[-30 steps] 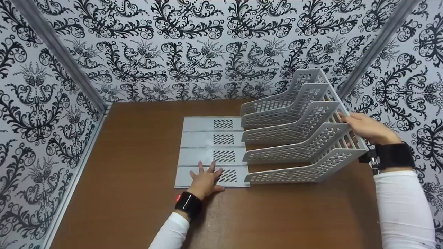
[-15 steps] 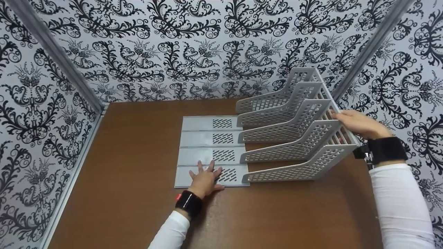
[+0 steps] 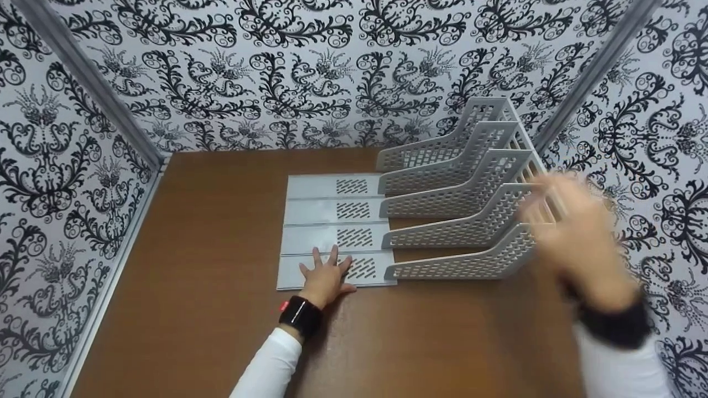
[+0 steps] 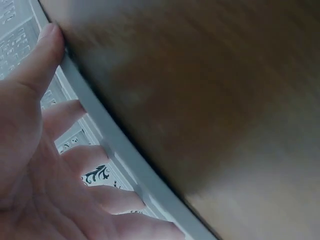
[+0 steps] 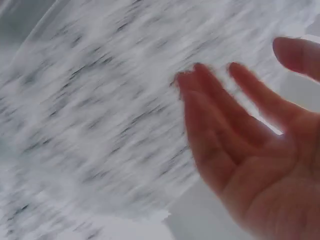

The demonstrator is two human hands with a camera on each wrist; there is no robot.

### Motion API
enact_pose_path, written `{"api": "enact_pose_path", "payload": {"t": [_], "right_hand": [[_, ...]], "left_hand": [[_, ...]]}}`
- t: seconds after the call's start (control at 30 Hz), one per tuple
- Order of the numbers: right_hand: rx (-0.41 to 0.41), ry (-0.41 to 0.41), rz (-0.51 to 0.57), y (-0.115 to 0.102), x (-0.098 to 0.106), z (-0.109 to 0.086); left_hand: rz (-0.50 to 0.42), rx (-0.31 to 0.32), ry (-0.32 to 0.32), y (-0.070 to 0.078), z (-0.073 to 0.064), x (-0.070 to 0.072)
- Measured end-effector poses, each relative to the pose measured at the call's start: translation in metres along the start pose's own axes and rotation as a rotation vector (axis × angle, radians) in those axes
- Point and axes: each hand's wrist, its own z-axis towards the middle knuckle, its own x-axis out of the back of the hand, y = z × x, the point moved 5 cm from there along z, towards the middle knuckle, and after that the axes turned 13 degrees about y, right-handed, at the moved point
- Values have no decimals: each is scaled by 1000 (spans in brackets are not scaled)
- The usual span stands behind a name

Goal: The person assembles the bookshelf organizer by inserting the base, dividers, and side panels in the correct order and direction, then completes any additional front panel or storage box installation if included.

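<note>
A light grey plastic file rack [image 3: 442, 266] stands on the table's right half, its perforated dividers upright and sloping down toward the left. Flat grey panels [image 3: 307, 187] with slotted patches lie side by side at its left end, meeting the divider tips. My left hand [image 3: 322, 279] rests spread on the nearest panel; the left wrist view shows the fingers [image 4: 80, 157] along the panel's edge. Motion blurs my right hand [image 3: 578, 237], which overlaps the rack's right end in the head view. In the right wrist view that hand [image 5: 260, 175] holds nothing, fingers loosely extended.
Patterned walls [image 3: 304, 77] enclose the brown table [image 3: 221, 232] at the back and both sides. The rack's tall right end is close to the right wall. Grey strips [image 3: 83, 72] line the wall corners.
My right hand has let go of the rack's right end and moved down toward me. The rack shifted slightly left before that. My left hand stays on the panel.
</note>
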Motion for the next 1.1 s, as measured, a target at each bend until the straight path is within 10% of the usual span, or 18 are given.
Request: {"api": "enact_pose_path", "payload": {"t": [0.2, 0.43, 1.1], "right_hand": [[465, -189, -72, -38, -116, -69], [393, -431, -187, -8, -206, -104], [293, -421, -169, -2, -218, -104]], "left_hand": [[-15, 9, -22, 2, 2, 1], [-36, 18, -39, 1, 2, -1], [-83, 24, -42, -11, 8, 2]]}}
